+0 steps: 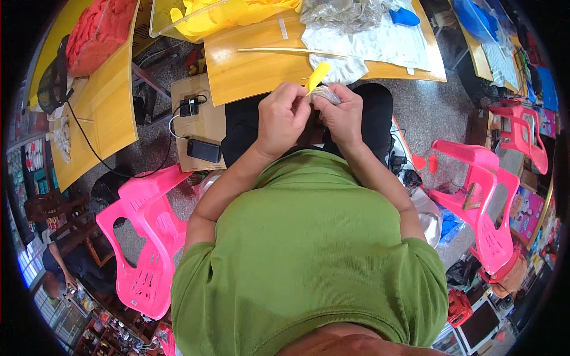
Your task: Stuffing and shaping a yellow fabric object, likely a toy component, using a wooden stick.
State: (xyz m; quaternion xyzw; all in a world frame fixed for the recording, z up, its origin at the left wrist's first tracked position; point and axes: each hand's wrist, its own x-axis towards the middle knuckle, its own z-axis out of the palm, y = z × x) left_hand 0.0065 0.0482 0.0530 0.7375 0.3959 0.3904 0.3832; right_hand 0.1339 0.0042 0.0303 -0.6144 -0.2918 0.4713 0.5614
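Note:
Between thumb and fingers, my left hand point(285, 118) pinches the lower end of a small yellow piece point(319, 75), apparently fabric, which points up past the table's front edge. Just to its right, my right hand point(344, 113) grips a crumpled bit of greyish, translucent material point(327, 94). The two hands are close together above my lap. My fingers hide where the yellow piece and the grey bit meet. Beyond them, a white patterned cloth point(383, 49) lies on the wooden table point(254, 75), its corner hanging near the front edge. A thin wooden stick point(285, 50) rests partly on this cloth.
A clear bin point(162, 31) of yellow pieces stands at the table's back left. Beside it are a grey translucent heap point(343, 15) and a blue piece point(404, 17). Pink plastic chairs point(151, 231) flank me. A phone-like black device point(204, 151) lies on cardboard at left.

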